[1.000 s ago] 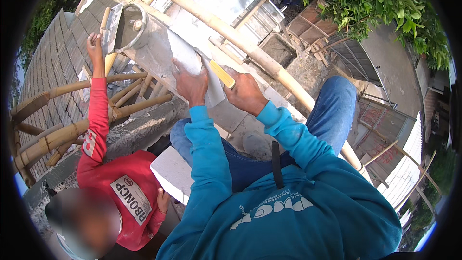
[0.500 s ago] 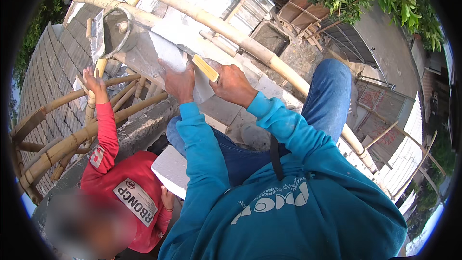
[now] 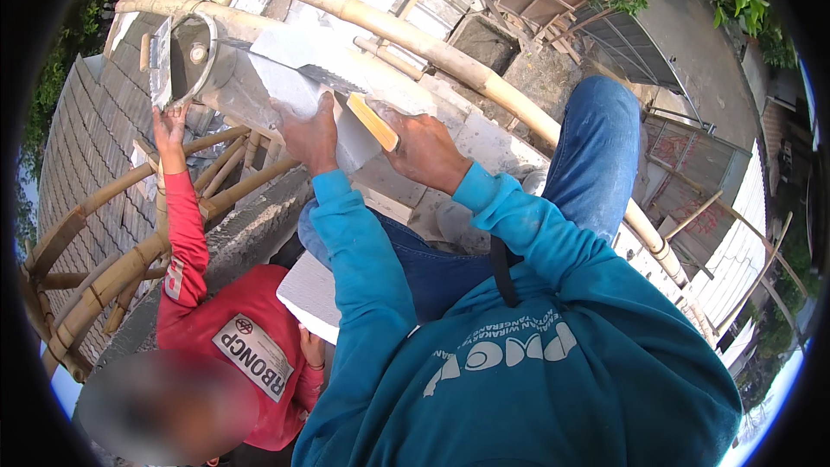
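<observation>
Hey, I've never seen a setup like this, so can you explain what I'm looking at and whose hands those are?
There's no machine: these are a person's bare hands, seen from a fisheye camera worn on the head, looking down, so edges bend. The right hand grips a yellow-handled saw. The left hand rests on a white block. Beyond the block is a bucket. The red sleeve belongs to someone else, whose raised hand is by the bucket.
</observation>
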Demonstrator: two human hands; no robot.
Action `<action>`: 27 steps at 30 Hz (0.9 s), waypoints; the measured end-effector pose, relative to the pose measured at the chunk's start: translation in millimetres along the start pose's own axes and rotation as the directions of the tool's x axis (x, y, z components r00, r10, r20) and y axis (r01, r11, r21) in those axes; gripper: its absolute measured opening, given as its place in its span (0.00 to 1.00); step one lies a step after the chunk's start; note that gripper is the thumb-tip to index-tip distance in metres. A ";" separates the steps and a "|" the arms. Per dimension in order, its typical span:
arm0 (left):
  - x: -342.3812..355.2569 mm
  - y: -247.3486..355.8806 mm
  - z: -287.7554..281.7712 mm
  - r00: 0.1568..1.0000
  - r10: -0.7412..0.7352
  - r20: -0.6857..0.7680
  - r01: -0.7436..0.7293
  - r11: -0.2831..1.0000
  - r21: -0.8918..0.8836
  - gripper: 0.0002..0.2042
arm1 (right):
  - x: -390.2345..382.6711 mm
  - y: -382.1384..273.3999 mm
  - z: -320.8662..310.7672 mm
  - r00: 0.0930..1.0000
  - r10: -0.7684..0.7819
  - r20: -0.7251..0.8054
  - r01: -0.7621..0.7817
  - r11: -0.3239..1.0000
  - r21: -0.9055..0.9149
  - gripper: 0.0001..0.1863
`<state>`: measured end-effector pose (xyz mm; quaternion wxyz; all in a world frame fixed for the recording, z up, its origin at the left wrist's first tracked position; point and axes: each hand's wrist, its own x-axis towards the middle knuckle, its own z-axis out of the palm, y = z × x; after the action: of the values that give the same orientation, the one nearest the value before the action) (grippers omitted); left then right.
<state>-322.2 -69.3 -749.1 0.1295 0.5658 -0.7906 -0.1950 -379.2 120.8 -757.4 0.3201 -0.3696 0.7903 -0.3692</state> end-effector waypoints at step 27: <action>37.7 16.5 10.5 0.995 -0.090 0.039 0.090 0.996 0.012 0.52 | 58.6 -9.0 -21.7 1.000 0.016 -0.022 -0.019 0.990 -0.138 0.21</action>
<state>-352.9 -98.5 -751.5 0.1020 0.5975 -0.7678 -0.2075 -423.5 76.2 -752.3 0.2889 -0.3801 0.8204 -0.3147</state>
